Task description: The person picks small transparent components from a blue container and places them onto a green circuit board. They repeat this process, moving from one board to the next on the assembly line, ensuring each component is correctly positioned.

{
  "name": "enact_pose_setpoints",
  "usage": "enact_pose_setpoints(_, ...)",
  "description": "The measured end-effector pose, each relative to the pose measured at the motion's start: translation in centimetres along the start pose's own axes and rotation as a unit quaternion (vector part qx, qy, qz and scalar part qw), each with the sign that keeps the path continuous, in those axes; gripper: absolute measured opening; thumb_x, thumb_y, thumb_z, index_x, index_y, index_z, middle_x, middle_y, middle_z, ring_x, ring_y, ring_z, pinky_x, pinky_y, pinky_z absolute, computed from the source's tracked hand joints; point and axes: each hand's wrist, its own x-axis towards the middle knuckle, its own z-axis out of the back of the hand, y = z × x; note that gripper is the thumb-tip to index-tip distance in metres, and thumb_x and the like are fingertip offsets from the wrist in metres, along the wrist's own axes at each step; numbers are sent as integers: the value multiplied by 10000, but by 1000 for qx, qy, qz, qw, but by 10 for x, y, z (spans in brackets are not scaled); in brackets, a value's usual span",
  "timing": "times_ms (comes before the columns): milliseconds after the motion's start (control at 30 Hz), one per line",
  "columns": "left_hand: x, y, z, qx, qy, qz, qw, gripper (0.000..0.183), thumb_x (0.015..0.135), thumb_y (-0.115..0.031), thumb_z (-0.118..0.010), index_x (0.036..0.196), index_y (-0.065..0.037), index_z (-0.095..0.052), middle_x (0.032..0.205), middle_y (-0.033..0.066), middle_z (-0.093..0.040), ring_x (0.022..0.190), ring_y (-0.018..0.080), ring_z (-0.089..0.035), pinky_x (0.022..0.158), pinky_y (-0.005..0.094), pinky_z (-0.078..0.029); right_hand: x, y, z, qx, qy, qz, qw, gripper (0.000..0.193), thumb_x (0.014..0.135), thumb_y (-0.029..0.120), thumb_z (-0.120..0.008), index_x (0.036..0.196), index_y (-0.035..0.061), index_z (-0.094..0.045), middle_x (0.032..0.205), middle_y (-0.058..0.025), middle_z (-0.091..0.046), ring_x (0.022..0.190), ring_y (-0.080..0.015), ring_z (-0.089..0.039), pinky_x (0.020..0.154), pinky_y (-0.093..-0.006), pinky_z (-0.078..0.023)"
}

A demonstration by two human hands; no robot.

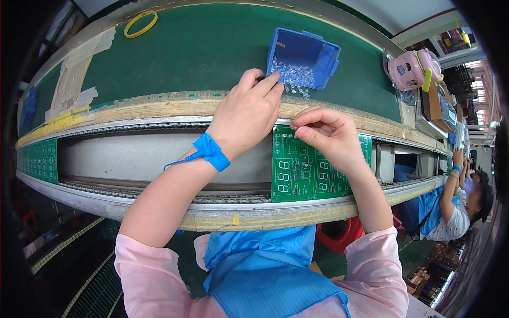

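Observation:
My left hand [246, 108], with a blue wrist strap [211, 152], reaches to the front of a blue bin [302, 43] lying on its side. Its bent fingers are drawn together, their tips at a pile of small clear LED-like parts [297, 73]; anything between them is hidden. Over the upper edge of a green circuit board [310, 175], my right hand [331, 132] closes thumb and fingers in a pinch. What it holds is too small to make out. Several small pale parts [287, 136] stand on the board beside the fingertips. White digit outlines mark the board.
The board sits between the conveyor rails [233, 197]. Another green board [40, 160] lies at the far left. Yellow tape [140, 24] rests on the green bench [201, 47]. A pink container [413, 69] stands at right; beyond it, a co-worker [450, 206] sits along the line.

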Motion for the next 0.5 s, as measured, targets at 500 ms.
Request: enact_pose_setpoints(500,-1,0,0,-1,-3,1,1000,325,858,-90,-650,1155,43,-651,1276,161,-614,1156,369,-524,963,414,-496,0,-3,-9,-47,-13,44,998,155,893,-34,-669,1040,-58,-708,1016,-103,-697,945,-142,-669,838,-263,-564)
